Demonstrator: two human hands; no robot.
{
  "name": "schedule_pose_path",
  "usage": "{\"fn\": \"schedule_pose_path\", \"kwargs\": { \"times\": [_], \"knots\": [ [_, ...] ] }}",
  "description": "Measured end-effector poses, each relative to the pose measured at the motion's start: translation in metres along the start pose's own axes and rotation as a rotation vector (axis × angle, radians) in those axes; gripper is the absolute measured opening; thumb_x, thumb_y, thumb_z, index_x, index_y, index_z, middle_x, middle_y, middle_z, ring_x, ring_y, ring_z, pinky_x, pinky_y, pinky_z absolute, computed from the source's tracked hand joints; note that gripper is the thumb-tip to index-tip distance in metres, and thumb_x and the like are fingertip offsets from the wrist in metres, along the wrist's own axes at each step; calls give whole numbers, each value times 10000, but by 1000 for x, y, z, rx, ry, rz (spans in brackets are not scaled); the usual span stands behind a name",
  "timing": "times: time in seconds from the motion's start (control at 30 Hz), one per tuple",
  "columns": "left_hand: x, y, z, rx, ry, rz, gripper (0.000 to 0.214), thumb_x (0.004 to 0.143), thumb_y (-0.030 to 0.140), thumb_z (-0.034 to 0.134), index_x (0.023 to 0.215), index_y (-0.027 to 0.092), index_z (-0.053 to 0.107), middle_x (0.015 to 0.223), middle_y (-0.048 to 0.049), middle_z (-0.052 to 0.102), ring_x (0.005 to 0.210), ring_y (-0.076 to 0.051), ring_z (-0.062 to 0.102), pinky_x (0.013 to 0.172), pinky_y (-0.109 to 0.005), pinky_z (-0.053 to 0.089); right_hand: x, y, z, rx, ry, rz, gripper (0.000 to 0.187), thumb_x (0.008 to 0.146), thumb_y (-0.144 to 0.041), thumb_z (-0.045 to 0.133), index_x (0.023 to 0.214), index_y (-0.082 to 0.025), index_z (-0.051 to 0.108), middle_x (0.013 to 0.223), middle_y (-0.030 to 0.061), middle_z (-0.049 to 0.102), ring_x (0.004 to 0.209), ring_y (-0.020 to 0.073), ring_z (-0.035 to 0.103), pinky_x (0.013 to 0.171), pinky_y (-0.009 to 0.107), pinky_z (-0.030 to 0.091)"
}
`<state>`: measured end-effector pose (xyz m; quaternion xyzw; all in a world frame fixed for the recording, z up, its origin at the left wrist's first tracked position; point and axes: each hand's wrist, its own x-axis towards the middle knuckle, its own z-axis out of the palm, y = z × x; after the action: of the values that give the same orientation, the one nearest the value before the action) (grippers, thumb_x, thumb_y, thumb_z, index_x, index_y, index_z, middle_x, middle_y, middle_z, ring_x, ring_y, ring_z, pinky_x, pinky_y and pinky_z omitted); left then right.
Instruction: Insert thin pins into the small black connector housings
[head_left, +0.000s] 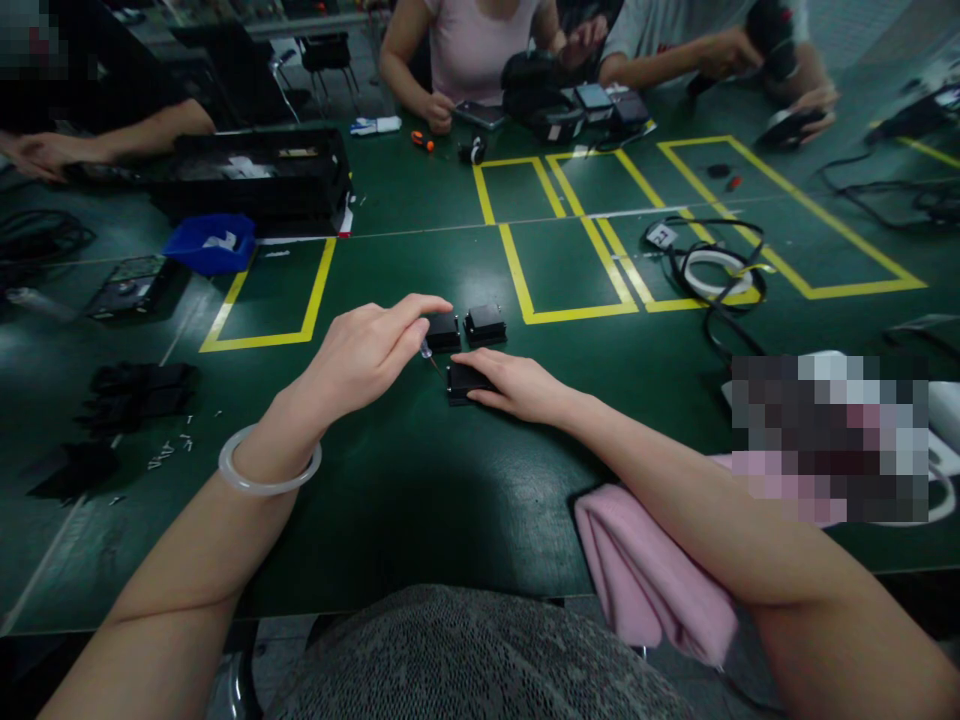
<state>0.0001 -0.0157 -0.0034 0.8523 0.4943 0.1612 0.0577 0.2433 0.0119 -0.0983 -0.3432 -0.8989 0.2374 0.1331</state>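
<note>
My left hand (367, 350) is closed around a small screwdriver (427, 350) with a clear handle, most of it hidden by the fingers. Its thin shaft slants down to the left end of a small black block (459, 384), where bright screw heads show. My right hand (517, 385) lies over that block, thumb and fingers gripping it against the green table. Just behind stand two similar black pieces, one black block (444, 332) partly covered by my left hand and another black block (486, 324) to its right.
Loose screws (161, 456) and a cluster of black parts (142, 390) lie at the left. Farther back are a blue bin (211, 243) and a black crate (255, 175). A coiled cable (720, 270) lies right. A pink cloth (652, 570) hangs at the front edge. Co-workers sit across the table.
</note>
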Motion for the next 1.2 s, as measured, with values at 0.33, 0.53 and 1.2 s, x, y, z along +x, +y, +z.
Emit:
{"fn": "schedule_pose_path", "kwargs": {
  "times": [0.33, 0.53, 1.2],
  "knots": [
    [2, 2, -1, -51, -28, -30, 504, 1078, 405, 324, 1335, 190, 700, 873, -50, 757, 787, -221, 708, 687, -323, 437, 0, 1, 0, 6, 5, -12, 533, 1016, -224, 671, 1531, -159, 549, 1421, 181, 694, 1288, 320, 701, 1047, 486, 598],
    [0, 3, -3, -48, -40, -9, 488, 1054, 345, 325, 1343, 189, 686, 906, -51, 755, 818, -225, 711, 719, -339, 462, 1, 0, -1, -3, -18, 6, 549, 1017, -218, 675, 1543, -139, 539, 1414, 184, 695, 1295, 316, 696, 1058, 475, 589],
    [2, 7, -5, 0, -43, -10, 441, 1075, 371, 396, 1359, 190, 681, 741, -8, 686, 641, -181, 633, 597, -289, 362, 0, 7, 2, 16, 13, -29, 521, 1018, -257, 668, 1523, -190, 558, 1419, 153, 700, 1293, 296, 696, 1062, 460, 582]
  ]
}}
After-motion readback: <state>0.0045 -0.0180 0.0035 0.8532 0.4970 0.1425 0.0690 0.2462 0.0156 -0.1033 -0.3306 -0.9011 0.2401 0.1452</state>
